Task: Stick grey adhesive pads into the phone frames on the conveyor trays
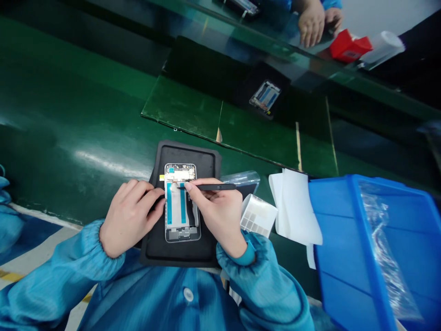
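Observation:
An opened smartphone (178,202) lies on a black tray (165,255), its circuit board, white inner area with blue strips and dark flex cable exposed. My right hand (223,211) pinches black tweezers (217,187), held almost level across the phone. Their tip is over the white area just below the circuit board. My left hand (132,214) is curled at the phone's left edge, with thumb and index fingertips against it. Its other fingers are bent and partly hidden. A small yellow tab (161,177) sticks out from the phone's upper left side.
Right of the tray are a clear plastic sheet (246,179), a sticker sheet (258,214), white papers (296,207) and a blue bin (339,230) with clear film. Beyond, another opened phone (265,97) lies on a dark pad. Across the bench are another person's hands (312,23) and a red box (349,46).

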Demonstrator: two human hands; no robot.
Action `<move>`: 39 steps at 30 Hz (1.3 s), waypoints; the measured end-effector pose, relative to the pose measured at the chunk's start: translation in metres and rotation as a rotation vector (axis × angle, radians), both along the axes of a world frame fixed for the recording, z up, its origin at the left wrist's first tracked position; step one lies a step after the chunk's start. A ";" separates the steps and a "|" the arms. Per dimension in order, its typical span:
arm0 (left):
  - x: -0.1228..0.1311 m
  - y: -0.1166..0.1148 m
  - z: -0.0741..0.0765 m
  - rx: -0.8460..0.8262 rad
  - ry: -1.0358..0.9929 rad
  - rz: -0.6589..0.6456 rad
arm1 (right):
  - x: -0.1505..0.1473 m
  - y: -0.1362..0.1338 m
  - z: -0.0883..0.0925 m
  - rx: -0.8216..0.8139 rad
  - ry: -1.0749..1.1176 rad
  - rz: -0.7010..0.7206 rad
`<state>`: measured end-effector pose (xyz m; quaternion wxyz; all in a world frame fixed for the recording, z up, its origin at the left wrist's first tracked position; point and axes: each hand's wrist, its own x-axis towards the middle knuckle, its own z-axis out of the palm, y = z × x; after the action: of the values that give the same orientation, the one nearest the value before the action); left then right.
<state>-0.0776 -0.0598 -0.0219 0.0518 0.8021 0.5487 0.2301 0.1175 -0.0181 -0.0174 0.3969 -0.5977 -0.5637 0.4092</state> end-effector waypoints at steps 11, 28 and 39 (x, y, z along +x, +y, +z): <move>0.000 0.000 0.000 0.003 0.015 -0.009 | 0.001 -0.001 -0.002 0.013 -0.017 0.014; 0.003 0.007 0.010 -0.012 0.336 -0.100 | 0.002 0.000 -0.004 0.007 -0.019 0.030; -0.004 0.016 0.012 -0.033 0.324 -0.212 | 0.028 -0.004 0.022 0.061 -0.001 -0.126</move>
<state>-0.0811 -0.0437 -0.0103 -0.0001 0.8809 0.4662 0.0820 0.1459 -0.0219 0.0043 0.4394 -0.6198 -0.5375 0.3659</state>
